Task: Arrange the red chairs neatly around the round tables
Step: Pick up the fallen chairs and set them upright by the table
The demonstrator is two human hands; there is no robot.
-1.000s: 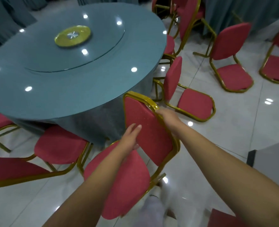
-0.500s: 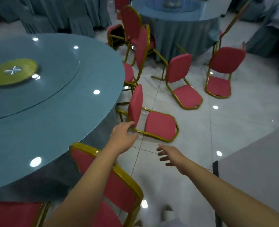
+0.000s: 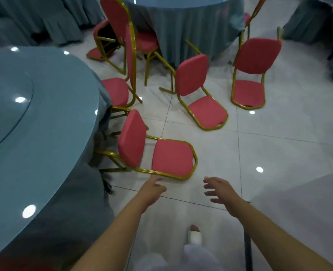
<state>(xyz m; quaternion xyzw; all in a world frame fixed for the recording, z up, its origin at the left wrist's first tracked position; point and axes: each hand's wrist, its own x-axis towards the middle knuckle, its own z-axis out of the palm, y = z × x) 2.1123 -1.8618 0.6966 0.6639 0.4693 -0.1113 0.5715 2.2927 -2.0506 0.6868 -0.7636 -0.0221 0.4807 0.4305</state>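
Both hands released: left hand (image 3: 152, 189) and right hand (image 3: 220, 190) loose-fingered, grasping nothing, stretched low toward the nearest red chair (image 3: 171, 159), just short of its gold seat rail. Parked the wrong way round beside the left round surface (image 3: 44, 114): backrest toward the blue skirt, seat facing out to the right, rear legs close against the cloth. Two more, the middle chair (image 3: 192, 75) and the right chair (image 3: 257, 55), loose on the tiled floor (image 3: 279, 153) before the far surface (image 3: 181, 26), seats turned away from it. Likely trouble from here: swinging the nearest chair round by the seat rail alone and tipping it; hooking a rear leg in the skirt and dragging the cloth; knocking the tucked chair (image 3: 114, 90) just beyond; skidding on glossy tile, with a foot (image 3: 195, 234) planted right below the reach. Hard to read: the far-left cluster of chairs (image 3: 103, 42), frames overlapping, count uncertain; the far surface, cut off at the top edge; a slanted gold frame (image 3: 256, 8) at the top right, mostly out of view; a grey slab (image 3: 308, 208) at the near right, cut off, nature unclear; a red smear (image 3: 9, 266) in the near-left corner, perhaps another chair, too blurred to say.
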